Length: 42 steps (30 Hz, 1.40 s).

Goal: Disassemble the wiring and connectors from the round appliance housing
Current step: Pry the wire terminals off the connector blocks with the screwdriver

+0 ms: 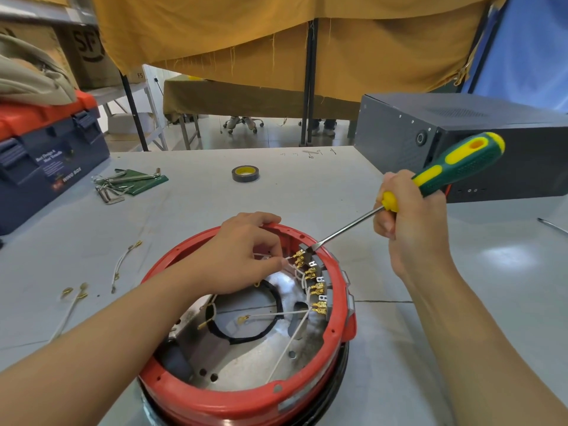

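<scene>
Round red housing [246, 398] sits open side up on the grey table [199, 204], near edge. Gold spade connectors [313, 281] line its right inner wall, white wires [289, 336] running off them. Left hand [246, 256] pinches a white wire at the top connector – fingers curled in. Right hand [408, 222] grips a green-yellow screwdriver [430, 179], blade tip against the top terminal block. Loose wires [123, 265] lie left of the housing – tape roll [245, 174] and toolbox [46, 155] farther back
</scene>
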### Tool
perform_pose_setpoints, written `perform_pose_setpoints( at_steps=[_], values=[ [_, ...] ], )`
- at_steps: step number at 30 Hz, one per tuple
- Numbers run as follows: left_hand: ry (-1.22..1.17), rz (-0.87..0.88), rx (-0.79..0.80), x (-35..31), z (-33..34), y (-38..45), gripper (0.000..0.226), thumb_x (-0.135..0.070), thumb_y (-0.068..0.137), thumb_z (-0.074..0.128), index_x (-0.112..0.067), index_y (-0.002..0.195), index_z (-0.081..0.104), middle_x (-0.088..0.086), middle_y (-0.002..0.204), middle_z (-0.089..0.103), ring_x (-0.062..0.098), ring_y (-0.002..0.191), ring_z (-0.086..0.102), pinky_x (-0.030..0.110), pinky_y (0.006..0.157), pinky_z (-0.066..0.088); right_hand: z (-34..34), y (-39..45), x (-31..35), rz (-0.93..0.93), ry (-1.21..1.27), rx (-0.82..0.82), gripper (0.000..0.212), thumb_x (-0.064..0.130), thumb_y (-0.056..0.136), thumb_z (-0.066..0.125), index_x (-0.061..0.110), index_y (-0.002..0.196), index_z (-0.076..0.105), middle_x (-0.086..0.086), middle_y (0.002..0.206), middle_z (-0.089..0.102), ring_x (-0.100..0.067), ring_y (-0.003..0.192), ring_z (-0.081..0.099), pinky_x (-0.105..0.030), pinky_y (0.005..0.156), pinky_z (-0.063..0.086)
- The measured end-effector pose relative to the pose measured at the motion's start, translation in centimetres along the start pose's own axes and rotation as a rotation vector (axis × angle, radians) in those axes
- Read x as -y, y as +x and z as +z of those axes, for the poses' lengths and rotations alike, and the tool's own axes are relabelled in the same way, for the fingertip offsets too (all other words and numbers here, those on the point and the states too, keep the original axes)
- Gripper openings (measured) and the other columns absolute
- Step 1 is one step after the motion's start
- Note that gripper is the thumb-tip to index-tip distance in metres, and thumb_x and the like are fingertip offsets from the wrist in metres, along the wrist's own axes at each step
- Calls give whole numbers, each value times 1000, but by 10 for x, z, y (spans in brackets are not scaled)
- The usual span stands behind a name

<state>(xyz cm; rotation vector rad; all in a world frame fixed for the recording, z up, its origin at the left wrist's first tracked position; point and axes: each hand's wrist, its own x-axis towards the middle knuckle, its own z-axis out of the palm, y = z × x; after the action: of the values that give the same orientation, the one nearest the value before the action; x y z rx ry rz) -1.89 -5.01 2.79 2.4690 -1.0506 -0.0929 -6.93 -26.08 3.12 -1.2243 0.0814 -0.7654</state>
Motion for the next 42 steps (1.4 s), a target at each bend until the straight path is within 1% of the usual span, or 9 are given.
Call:
perform_pose_setpoints(
  at_steps=[3,10,13,15,22,30,35,38,42],
  values=[
    [4,-2,3,0,0,0,18,-36,85,61,-32,68,62,-8,145,38,10,129,32,29,104,27,2,-1,1,-23,-1,10,36,6,88,52,16,58,36,8,46,38,-9,36,28,-14,40,23],
    [7,-3,1,-1,0,0,21,-35,86,62,-34,65,60,-8,145,38,10,129,33,31,106,27,5,-6,-1,-42,-13,45,24,15,78,53,15,57,41,6,48,40,-9,35,29,-12,41,25],
    [11,-5,2,-1,0,0,20,-35,86,62,-33,66,61,-8,145,38,11,129,32,31,106,27,6,-8,1,-85,-22,41,33,15,79,54,24,49,43,7,47,39,-9,37,30,-12,40,26],
    [12,-5,1,-2,0,0,20,-35,86,62,-33,66,61,-8,145,38,11,129,32,31,106,26,7,-9,4,-103,-30,45,36,16,79,54,25,46,43,7,48,39,-10,38,31,-13,40,27],
    [3,-4,1,-1,0,0,21,-36,85,62,-35,64,60,-8,145,38,10,130,32,33,107,27,9,-13,7,-174,-125,132,30,15,81,52,17,54,41,5,48,38,-8,40,32,-14,40,29],
    [12,4,-7,2,2,1,20,-34,85,62,-35,65,61,-8,144,39,9,129,32,33,107,27,3,-3,0,-48,3,102,28,12,79,51,15,56,35,3,47,35,-10,37,26,-14,42,23],
    [15,-1,-8,1,2,1,20,-33,85,62,-33,65,62,-9,143,40,9,128,33,29,104,26,2,-2,-2,-32,23,108,28,12,79,52,17,55,38,3,48,35,-10,38,25,-14,42,23],
    [8,-4,-12,1,2,1,23,-31,85,63,-35,63,60,-8,143,40,9,129,33,32,106,27,3,-3,-2,-29,29,105,29,14,79,52,19,53,38,4,48,34,-10,38,26,-14,41,24],
    [2,-14,-10,0,1,1,21,-29,85,64,-30,64,62,-8,143,41,9,130,33,32,107,27,3,-5,-1,-44,15,120,27,13,78,52,16,55,38,4,48,35,-9,38,27,-13,41,25]
  ],
)
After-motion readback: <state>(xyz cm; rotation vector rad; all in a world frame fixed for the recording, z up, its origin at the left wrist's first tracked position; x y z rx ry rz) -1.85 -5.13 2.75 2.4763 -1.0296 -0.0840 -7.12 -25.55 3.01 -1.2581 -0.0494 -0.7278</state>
